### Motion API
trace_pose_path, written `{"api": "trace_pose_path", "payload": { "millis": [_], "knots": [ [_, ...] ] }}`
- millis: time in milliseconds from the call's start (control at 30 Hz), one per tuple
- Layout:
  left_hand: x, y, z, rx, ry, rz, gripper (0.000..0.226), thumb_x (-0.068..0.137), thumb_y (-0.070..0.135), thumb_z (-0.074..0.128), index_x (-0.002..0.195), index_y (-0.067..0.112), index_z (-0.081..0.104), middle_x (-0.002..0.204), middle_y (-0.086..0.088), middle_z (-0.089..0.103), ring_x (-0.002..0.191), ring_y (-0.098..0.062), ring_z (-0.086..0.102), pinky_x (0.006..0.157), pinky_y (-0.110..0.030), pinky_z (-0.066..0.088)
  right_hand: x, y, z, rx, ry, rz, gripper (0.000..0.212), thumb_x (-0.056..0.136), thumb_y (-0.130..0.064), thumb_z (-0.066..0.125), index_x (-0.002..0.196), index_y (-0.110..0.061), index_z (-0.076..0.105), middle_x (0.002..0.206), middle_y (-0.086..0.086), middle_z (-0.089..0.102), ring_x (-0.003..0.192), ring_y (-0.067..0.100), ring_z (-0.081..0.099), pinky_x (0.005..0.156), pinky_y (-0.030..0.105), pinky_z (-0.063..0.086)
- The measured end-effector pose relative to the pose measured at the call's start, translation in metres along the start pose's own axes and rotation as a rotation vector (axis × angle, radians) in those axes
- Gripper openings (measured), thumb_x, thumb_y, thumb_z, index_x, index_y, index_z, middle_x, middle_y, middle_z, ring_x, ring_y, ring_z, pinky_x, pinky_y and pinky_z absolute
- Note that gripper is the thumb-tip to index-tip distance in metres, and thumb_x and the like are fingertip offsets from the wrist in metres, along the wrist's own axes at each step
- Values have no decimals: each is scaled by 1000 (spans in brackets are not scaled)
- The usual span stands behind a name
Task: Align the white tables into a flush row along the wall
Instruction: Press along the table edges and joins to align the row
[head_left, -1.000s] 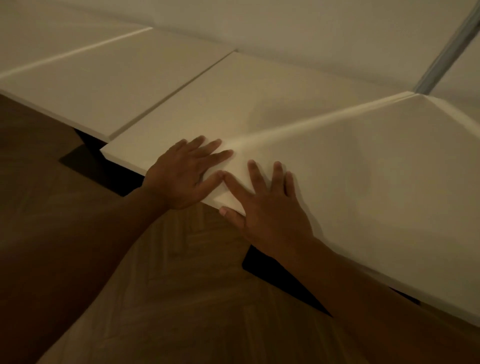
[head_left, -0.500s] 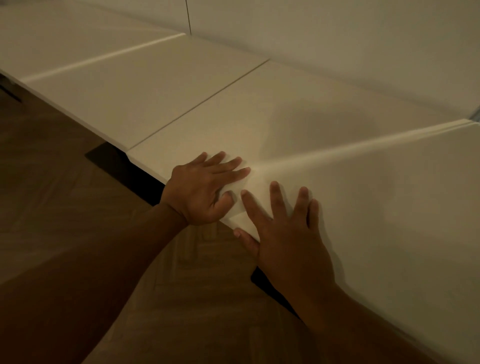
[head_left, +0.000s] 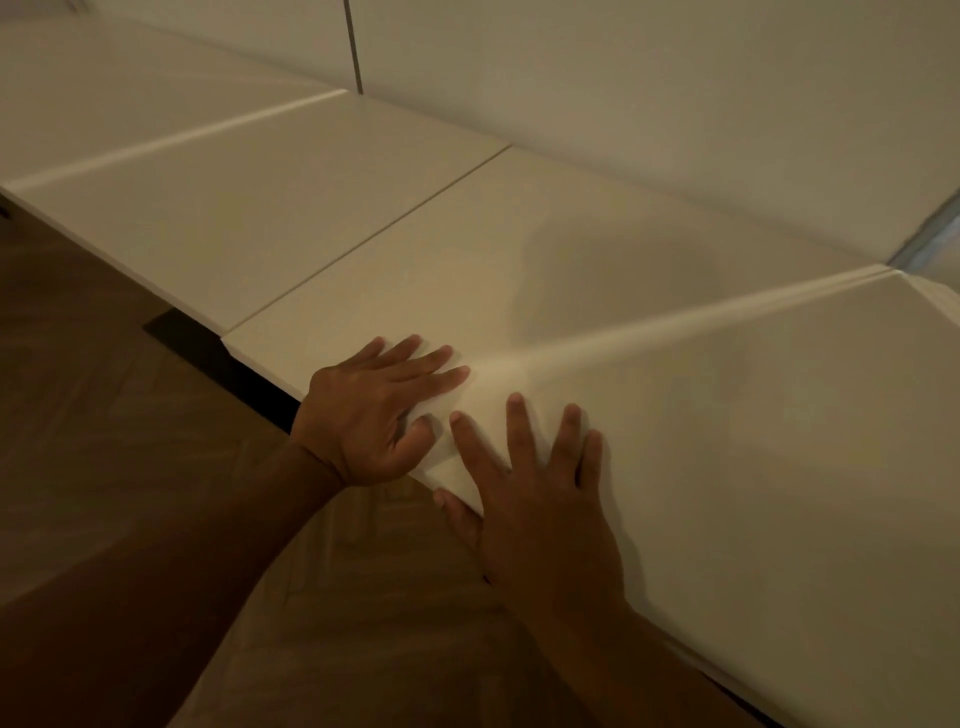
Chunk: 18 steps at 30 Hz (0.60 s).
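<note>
Several white tables stand in a row against the wall. My left hand (head_left: 376, 410) lies flat on the front right corner of the middle table (head_left: 519, 249). My right hand (head_left: 535, 499) rests palm down on the front left corner of the rightmost table (head_left: 779, 441), thumb hooked under its front edge. That table's front edge juts out past the middle table's edge, and the seam between the two shows as a bright raised line. Further left, another table (head_left: 249, 208) meets the middle one along a thin dark seam.
A pale wall (head_left: 649, 88) runs behind the tables, with a vertical seam at top centre and a grey metal strip (head_left: 930, 239) at the right. Brown herringbone wood floor (head_left: 104, 415) lies in front. A dark table base (head_left: 208, 348) shows under the front edge.
The view has shifted right and down, so the tables sit further right in frame. Both hands stay flat on the same two corners.
</note>
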<state>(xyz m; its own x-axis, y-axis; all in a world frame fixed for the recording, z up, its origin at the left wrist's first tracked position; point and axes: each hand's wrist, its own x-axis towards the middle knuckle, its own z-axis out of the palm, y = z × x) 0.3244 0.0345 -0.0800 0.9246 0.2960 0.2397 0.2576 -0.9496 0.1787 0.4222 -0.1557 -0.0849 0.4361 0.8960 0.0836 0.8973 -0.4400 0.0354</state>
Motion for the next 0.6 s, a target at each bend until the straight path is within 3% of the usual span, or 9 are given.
{"api": "trace_pose_path", "payload": {
  "millis": [367,500,600],
  "knots": [
    [1,0,0,-37,-32,16,62,94,52,32,149,29,47,154,2,45,146,-25,38,116,-54,37,-9,6,-12,173,-35,51,68,99,-69,14,155,-33,30,163,12,28,147,51,19,115,67,22],
    [1,-2,-1,2,-102,20,64,98,65,22,157,40,26,164,11,26,153,-19,20,122,-51,24,-25,32,-11,231,-25,28,64,100,-64,14,158,-37,15,168,-1,10,154,30,1,124,53,12],
    [1,8,-1,80,-203,1,76,94,77,4,160,40,6,169,9,4,156,-21,1,125,-50,8,-54,61,-15,192,-37,42,70,97,-72,10,159,-38,7,169,-3,4,155,24,-1,124,49,10]
  ]
}}
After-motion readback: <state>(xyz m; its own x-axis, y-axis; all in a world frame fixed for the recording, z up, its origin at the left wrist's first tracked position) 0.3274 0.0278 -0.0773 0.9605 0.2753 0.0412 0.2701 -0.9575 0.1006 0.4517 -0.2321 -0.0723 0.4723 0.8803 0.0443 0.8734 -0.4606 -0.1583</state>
